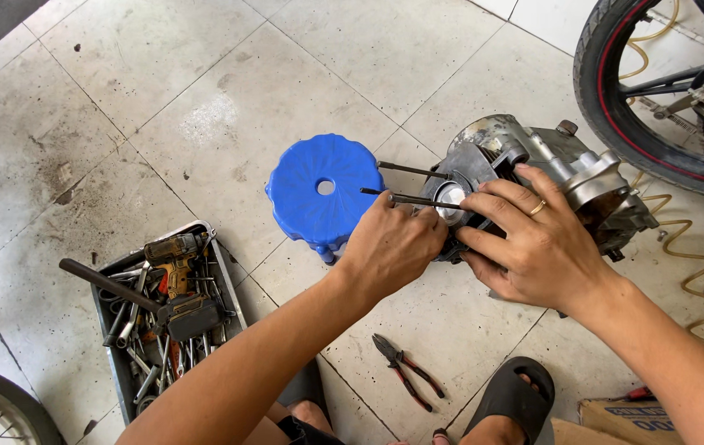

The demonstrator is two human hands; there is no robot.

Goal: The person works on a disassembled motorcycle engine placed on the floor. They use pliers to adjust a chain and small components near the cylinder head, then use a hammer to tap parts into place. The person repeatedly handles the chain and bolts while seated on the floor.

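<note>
Bright, even daylight, soft short shadows, sharp focus throughout, with slight wide-angle bending at the edges.
</note>
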